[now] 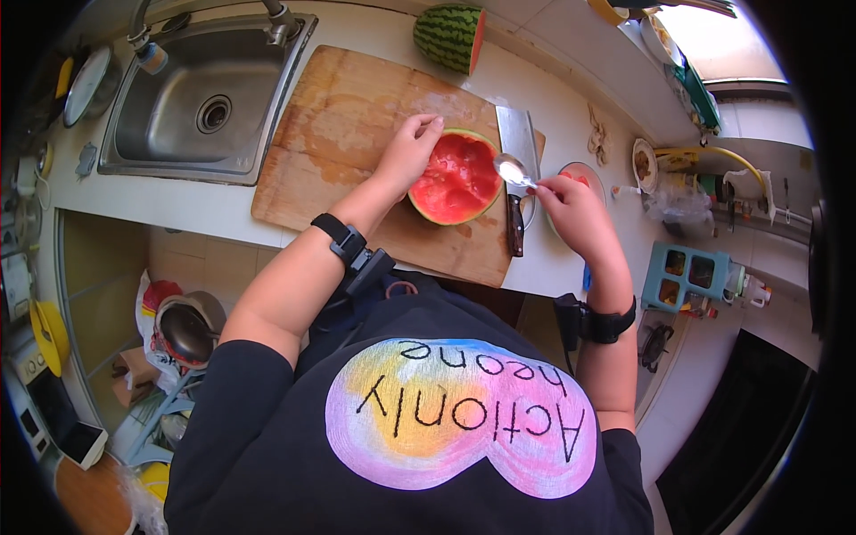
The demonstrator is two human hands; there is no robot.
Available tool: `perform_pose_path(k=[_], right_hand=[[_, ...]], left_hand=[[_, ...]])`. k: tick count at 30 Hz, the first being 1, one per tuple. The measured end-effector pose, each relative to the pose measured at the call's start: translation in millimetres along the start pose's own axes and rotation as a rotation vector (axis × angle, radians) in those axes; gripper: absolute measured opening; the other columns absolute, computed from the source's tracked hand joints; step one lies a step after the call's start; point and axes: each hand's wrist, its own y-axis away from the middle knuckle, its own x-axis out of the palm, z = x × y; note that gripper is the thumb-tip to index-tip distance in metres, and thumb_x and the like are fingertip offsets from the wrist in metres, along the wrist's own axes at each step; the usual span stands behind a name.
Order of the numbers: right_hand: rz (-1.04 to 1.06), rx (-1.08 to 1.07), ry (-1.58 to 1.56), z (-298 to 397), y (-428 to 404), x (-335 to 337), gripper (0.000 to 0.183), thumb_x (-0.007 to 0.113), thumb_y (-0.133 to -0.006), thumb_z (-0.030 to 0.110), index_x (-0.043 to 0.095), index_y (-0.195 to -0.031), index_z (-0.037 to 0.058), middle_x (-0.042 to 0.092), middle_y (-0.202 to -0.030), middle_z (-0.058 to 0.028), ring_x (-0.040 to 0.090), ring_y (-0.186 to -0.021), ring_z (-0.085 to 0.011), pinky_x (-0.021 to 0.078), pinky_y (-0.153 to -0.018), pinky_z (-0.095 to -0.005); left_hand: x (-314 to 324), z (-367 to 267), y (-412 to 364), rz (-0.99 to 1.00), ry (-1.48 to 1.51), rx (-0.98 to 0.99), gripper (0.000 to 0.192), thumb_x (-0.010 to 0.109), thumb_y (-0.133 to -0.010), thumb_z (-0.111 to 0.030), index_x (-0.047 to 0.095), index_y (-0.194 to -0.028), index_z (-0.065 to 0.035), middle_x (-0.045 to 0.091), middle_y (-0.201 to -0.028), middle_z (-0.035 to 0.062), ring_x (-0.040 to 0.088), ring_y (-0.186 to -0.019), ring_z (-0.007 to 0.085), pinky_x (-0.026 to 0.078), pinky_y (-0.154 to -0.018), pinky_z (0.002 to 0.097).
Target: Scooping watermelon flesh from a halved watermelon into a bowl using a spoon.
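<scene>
A watermelon half [461,180] with hollows scooped in its red flesh lies cut side up on a wooden cutting board [321,134]. My left hand [411,150] rests at its left rim, fingers bent; whether they grip the rim is hard to tell. Between thumb and fingers, my right hand [568,207] holds a metal spoon [513,170], its bowl over the right rim. Beneath the spoon, a cleaver [518,144] with a dark wooden handle lies along the board's right edge. A bowl [597,177] with red pieces stands partly hidden behind my right hand.
Another watermelon piece [448,37], striped rind showing, lies beyond the board near the wall. A steel sink [194,100] with a faucet [137,33] is at the left. To the right are a small plate of food [645,166] and a teal rack [685,275] with bottles.
</scene>
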Motion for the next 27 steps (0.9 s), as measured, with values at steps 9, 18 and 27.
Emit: perform_pose_path(k=[9,18,27], right_hand=[[0.095,-0.061,0.549,28,-11,14,0.025,0.051,-0.09,0.019,0.073,-0.098,0.0102,0.072,-0.089,-0.0136,0.069,-0.086,-0.0328,0.0545,-0.076,-0.043],[0.232,-0.062,0.935,47,-22,13,0.021,0.057,-0.085,0.013,0.076,-0.092,0.0156,0.072,-0.082,-0.0093,0.07,-0.081,-0.028,0.0547,-0.073,-0.0388],[0.404,-0.14,1.167,78,-51,37,0.012,0.067,-0.083,0.015,0.077,-0.089,0.0141,0.074,-0.087,-0.0079,0.072,-0.085,-0.0242,0.0561,-0.069,-0.0347]], left_hand=[[-7,-6,4,-0.07,-0.562,0.152,0.054,0.055,-0.096,-0.045,0.057,-0.124,0.0011,0.061,-0.12,0.0248,0.057,-0.112,0.0393,0.045,-0.098,0.04],[9,0,1,-0.04,-0.467,0.25,0.054,0.06,-0.093,-0.045,0.058,-0.124,-0.0004,0.062,-0.118,0.0233,0.06,-0.111,0.0356,0.047,-0.094,0.0416],[22,-20,3,0.147,-0.347,0.209,0.037,0.05,-0.097,-0.027,0.065,-0.116,0.0012,0.066,-0.115,0.0216,0.063,-0.11,0.0317,0.047,-0.095,0.0375]])
